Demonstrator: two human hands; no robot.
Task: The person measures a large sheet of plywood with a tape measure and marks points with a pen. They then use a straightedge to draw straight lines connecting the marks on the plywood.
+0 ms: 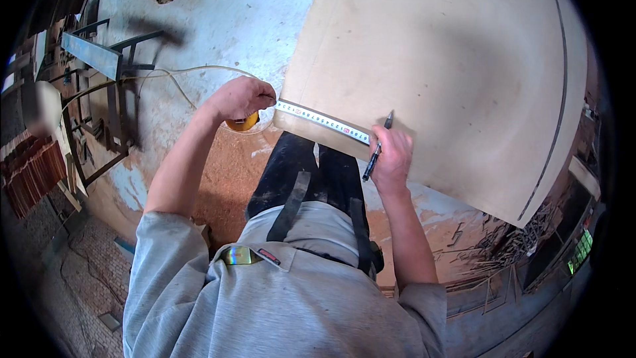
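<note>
A tape measure's white blade (323, 119) lies across the near left corner of a large tan board (411, 59). My left hand (244, 98) is closed at the board's left edge, gripping the tape measure; its orange-yellow case (242, 122) shows just under the hand. At the other end of the visible blade, my right hand (392, 152) is closed around a dark pen (372, 164). The pen's pointed tip sticks out beyond the fingers, over the board. My right fingers also meet the blade, but their exact hold on it is hidden.
A dark line runs along the board's right side. Sawdust (225, 166) covers the floor near my legs, and a pale cord (199, 67) trails past my left hand. Metal frames (99, 59) stand at left, near stacked reddish pieces (33, 169). Scrap strips (517, 245) lie at right.
</note>
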